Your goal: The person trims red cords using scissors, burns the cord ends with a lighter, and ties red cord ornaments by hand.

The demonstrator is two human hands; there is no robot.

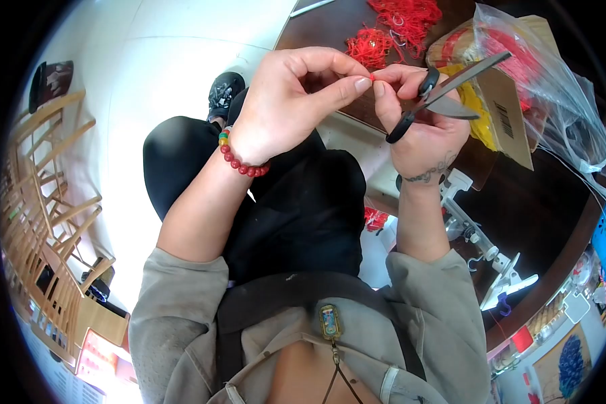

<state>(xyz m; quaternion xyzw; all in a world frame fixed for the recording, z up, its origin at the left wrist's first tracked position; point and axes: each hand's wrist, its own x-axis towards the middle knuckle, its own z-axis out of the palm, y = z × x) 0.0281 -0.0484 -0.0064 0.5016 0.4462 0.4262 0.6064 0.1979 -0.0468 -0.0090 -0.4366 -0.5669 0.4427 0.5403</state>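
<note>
My left hand (286,97), with a red bead bracelet (239,165) on its wrist, is closed, thumb and forefinger pinching a tiny bit of red cord (372,77). Right beside it, the thumb and forefinger of my right hand (429,138) meet at the same red bit. A pair of scissors (471,72) with black handles also hangs in my right hand, its blades spread and pointing away to the right. Most of the red piece is hidden by fingertips. Both hands are held above my lap, close to the dark table's edge.
Tangled red cord (411,23) lies on the dark table (323,30), with a smaller red heap (369,48) beside it. To the right are a clear plastic bag (576,111), cardboard (508,114) and a white clamp-like stand (475,232). Wooden chairs (54,202) stand at left.
</note>
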